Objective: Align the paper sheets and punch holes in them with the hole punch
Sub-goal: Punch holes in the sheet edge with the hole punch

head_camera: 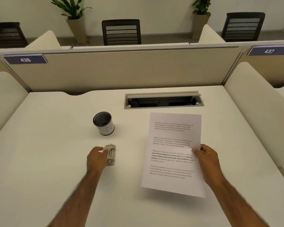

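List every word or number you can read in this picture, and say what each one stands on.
"436": blue sign on the partition, left.
"437": blue sign, right.
"N": band on the mesh cup; other marks unclear.
Paper sheets: bold line reads "way of living. Defined by a slower pace"; the rest is blurred.

Sheet count (pixel 174 153) indiscernible; forearms cropped.

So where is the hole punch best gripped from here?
Across its long sides, coming from the left, as the left hand does. The hole punch lies flat and narrow, long axis pointing away from the person, so fingers can span its width.
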Available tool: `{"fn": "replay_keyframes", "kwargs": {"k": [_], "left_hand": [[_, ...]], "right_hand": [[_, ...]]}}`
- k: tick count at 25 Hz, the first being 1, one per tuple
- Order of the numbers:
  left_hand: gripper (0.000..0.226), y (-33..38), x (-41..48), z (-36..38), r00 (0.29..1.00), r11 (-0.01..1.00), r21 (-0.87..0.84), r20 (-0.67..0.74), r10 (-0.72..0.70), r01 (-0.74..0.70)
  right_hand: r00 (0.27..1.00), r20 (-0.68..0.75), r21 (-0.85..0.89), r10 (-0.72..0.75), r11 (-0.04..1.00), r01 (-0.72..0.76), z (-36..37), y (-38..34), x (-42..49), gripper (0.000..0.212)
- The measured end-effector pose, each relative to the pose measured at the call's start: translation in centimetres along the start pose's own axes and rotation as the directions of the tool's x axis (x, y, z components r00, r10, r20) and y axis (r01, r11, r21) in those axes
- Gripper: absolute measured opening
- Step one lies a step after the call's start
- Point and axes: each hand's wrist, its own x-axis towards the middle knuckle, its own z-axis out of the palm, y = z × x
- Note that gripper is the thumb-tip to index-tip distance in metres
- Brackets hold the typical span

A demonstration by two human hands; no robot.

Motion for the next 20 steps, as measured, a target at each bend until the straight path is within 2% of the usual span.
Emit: {"fn": "replay_keyframes", "kwargs": {"k": [2,5,10,15,20], "left_hand": [[0.017,0.0,0.4,0.0,1.0,1.0,0.017,0.022,0.003,-0.004],[0.014,0.3,1.0,0.2,0.999,1.0,-0.009,0.029,-0.014,0.014],[0.015,2.6,-0.5,1.6,0.997,0.964,-0.261,0.06,-0.041,0.055],[0.006,6.2,-4.8,4.6,0.981,0.901,-0.423,0.194,-0.015,0.097],[0.009,7.1,-7.5,8.1,0.969,0.917,-0.372,0.241,-0.055,0.144]], "right_hand": [[0.999,-0.034,0.021,0.012,1.0,-0.011,0.1,0.3,-0.7,0.012],[0.999,-0.034,0.041,0.028,0.999,-0.027,-0.1,0.5,-1.4,0.012],[1.0,-0.03,0.014,0.008,1.0,-0.007,-1.7,-0.2,-0.1,0.012],[1.0,-0.008,0.022,0.001,1.0,-0.001,-3.2,-0.2,2.0,0.013],[0.998,0.055,-0.005,0.032,0.999,-0.032,-3.4,0.6,3.0,0.013]]}}
